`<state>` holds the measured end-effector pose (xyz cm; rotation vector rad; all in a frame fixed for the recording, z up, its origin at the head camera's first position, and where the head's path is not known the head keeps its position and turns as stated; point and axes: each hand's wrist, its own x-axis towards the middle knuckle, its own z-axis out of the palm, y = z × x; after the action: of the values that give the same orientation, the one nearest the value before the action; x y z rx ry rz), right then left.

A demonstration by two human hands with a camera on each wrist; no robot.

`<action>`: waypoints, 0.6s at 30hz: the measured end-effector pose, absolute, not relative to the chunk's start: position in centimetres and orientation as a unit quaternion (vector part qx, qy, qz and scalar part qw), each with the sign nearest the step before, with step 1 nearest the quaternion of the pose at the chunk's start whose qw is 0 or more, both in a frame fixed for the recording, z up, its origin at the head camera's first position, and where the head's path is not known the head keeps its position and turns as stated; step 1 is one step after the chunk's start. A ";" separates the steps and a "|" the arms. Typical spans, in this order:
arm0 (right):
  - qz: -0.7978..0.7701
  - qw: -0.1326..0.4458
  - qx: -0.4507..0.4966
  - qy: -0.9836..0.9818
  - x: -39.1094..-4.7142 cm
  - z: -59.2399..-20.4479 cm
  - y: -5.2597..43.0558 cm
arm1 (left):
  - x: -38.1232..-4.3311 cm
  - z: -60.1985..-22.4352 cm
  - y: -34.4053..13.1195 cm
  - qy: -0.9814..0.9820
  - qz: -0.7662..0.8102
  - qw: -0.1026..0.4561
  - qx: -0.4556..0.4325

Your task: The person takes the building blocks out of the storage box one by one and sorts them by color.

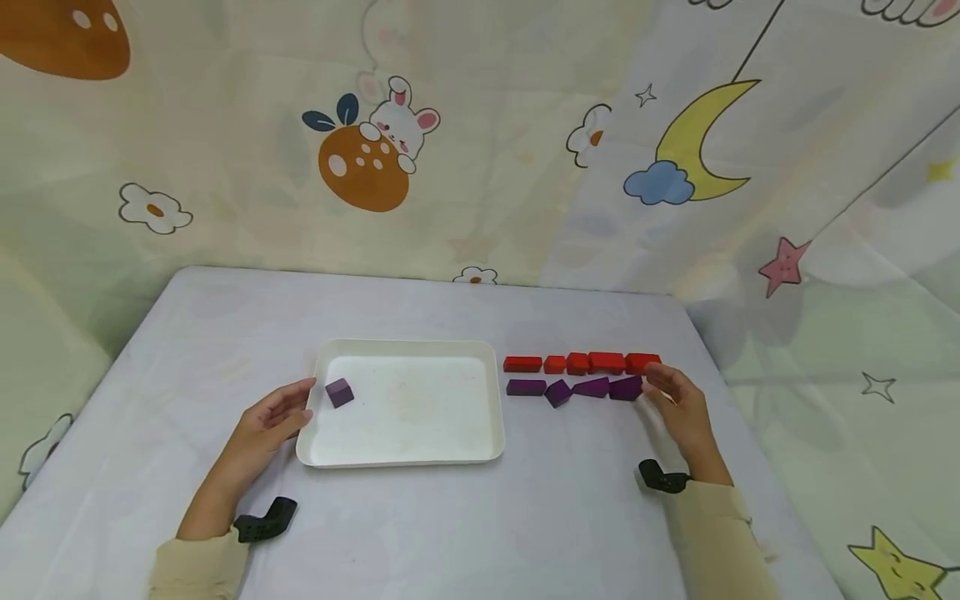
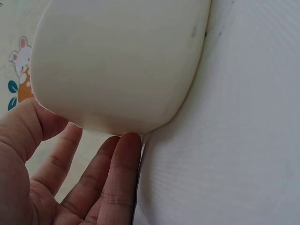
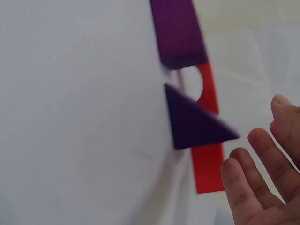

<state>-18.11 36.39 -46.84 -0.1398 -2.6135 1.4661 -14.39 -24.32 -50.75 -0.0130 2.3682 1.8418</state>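
Observation:
At the left end of the white tray (image 1: 420, 455), my left hand (image 1: 262, 427) rests its fingertips against the outside of the rim. The left wrist view shows the thumb and fingers (image 2: 123, 161) at the tray's wall (image 2: 117, 70). A purple cube (image 1: 340, 392) lies inside the tray near that end. My right hand (image 1: 682, 412) hovers by the right end of two block rows, fingers extended and holding nothing. Nearest it are a purple triangular block (image 3: 194, 122) and a red block (image 3: 208, 171); contact with them cannot be told.
A back row holds several red blocks (image 1: 577, 363), one with an arch cutout in the right wrist view. In front lies a row of purple blocks (image 1: 527, 387). Both rows sit right of the tray on a white-covered table (image 1: 480, 533). A printed cloth (image 1: 510, 167) hangs behind.

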 end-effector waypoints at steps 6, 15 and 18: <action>0.511 0.079 -0.048 -0.855 -17.9 -45.2 34.5 | -14.4 -50.7 -24.3 0.785 0.616 0.071 -0.007; 0.490 0.073 -0.055 -0.867 -17.5 -44.4 29.7 | -14.6 -50.7 -24.3 0.781 0.621 0.062 -0.002; 0.506 0.070 -0.048 -0.859 -17.4 -44.7 27.9 | -14.5 -50.7 -24.5 0.780 0.623 0.061 -0.004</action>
<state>-17.44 27.86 -44.66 -0.1435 -2.5829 1.5208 -14.48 -24.53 -50.66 -0.0119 2.3587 1.8840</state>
